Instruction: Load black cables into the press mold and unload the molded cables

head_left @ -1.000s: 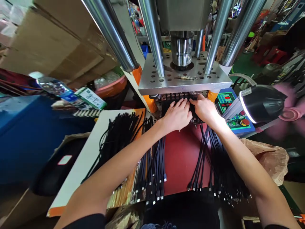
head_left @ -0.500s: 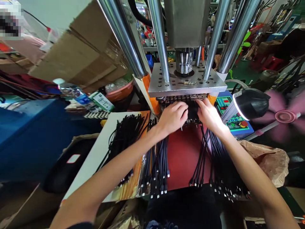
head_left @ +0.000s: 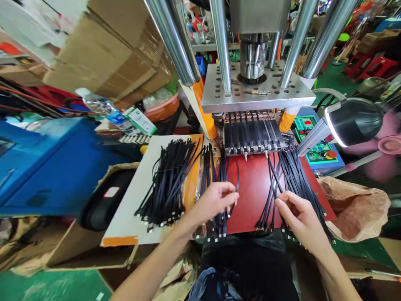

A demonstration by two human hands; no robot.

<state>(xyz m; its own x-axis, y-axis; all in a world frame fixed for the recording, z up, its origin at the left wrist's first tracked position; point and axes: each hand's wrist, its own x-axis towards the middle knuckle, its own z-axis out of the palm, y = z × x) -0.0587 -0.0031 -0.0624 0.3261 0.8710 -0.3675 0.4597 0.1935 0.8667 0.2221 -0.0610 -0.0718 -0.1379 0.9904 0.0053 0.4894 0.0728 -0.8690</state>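
Note:
My left hand (head_left: 216, 201) is closed in a pinch on a flat black cable (head_left: 237, 173), whose free length curves up above the fingers. Just beyond that hand, more black cables with metal-tipped ends lie over the left side of the red board (head_left: 247, 184). My right hand (head_left: 297, 215) is closed too, its thumb and finger meeting at a cable (head_left: 276, 179) among the loose ones on the right. In front of both hands, a metal fixture (head_left: 253, 136) under the press plate (head_left: 258, 98) holds several black cables side by side.
A large pile of cables (head_left: 171, 179) covers part of the white board at left. Another bundle (head_left: 296, 175) lies at right. A lamp (head_left: 354, 121), a control panel (head_left: 319, 142) and a spinning pink fan (head_left: 388, 144) stand to the right. Steel columns (head_left: 221, 46) rise around the press.
Both hands have drawn back from the fixture toward me and lowered to the cables on either side. The row of cables in the fixture is now uncovered. My view has tilted down.

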